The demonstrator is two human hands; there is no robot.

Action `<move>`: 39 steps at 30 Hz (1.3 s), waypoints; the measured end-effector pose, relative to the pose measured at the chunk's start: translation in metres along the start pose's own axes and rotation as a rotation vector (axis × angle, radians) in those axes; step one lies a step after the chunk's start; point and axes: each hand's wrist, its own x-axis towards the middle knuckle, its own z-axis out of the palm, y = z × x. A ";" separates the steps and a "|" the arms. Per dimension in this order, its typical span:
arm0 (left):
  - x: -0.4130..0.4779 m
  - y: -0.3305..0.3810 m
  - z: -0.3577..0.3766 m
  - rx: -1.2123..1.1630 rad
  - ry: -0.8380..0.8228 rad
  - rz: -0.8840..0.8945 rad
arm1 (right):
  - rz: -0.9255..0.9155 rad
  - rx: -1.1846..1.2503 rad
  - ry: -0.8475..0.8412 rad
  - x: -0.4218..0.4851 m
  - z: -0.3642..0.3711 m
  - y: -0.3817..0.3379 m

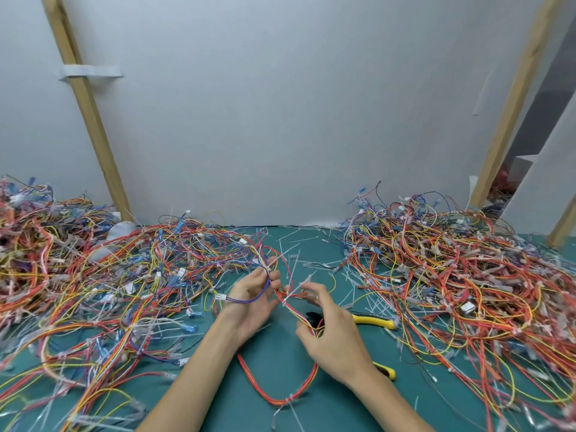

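A red, orange and yellow wire harness [274, 397] loops over the green mat [249, 410] between my forearms and rises to my hands. My left hand [255, 300] is palm up, its fingertips pinching the upper wires, and a purple wire lies draped across its palm and wrist. My right hand [330, 332] sits just to the right, fingers curled, pinching a white cable tie [299, 288] that sticks up from the bundle, with the bundle passing under its thumb.
Big tangled heaps of coloured wire lie at the left [109, 275] and right [452, 275]. Yellow-handled cutters [377, 322] rest on the mat under my right hand. Loose white cable ties [311, 247] litter the middle. A grey panel [280, 120] with wooden battens stands behind.
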 end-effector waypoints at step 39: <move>-0.007 -0.030 0.002 0.747 0.177 0.422 | -0.059 -0.242 0.158 -0.001 0.006 0.003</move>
